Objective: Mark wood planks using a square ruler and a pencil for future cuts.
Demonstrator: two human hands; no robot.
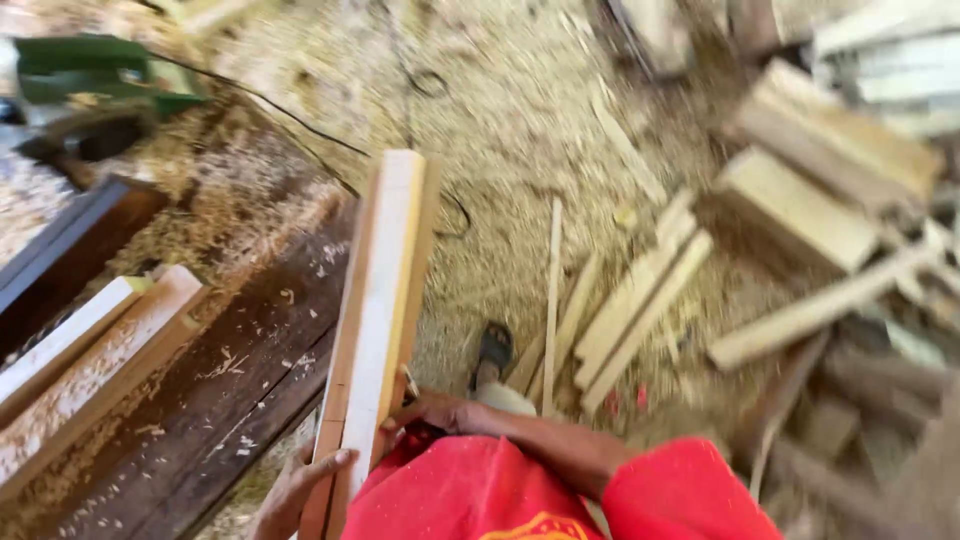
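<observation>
- The floor (500, 120) filled the upper and middle frame, covered in pale sawdust and shavings, with a thin dark cable looping across it.
- A dark wooden desk (230, 390) ran diagonally through the lower left, dusted with chips; two pale planks (90, 360) lay on it at the left edge.
- A heap of cut timber blocks (820, 180) sat blurred in the upper right, and loose slats (640, 300) lay scattered on the floor at centre right.
- A green machine (90, 75) stood in the upper left corner, out of focus.
- I held a long pale board (380, 310) on edge, rising from the bottom centre toward the upper middle, beside the desk's right edge.
- My right hand (435, 412) had its grip closed on the board's right side near the lower end, red sleeve behind it.
- My left hand (300, 490) cupped the board's bottom from the left, fingers wrapped on it.
- My sandalled foot (494, 350) showed on the sawdust just right of the board.
</observation>
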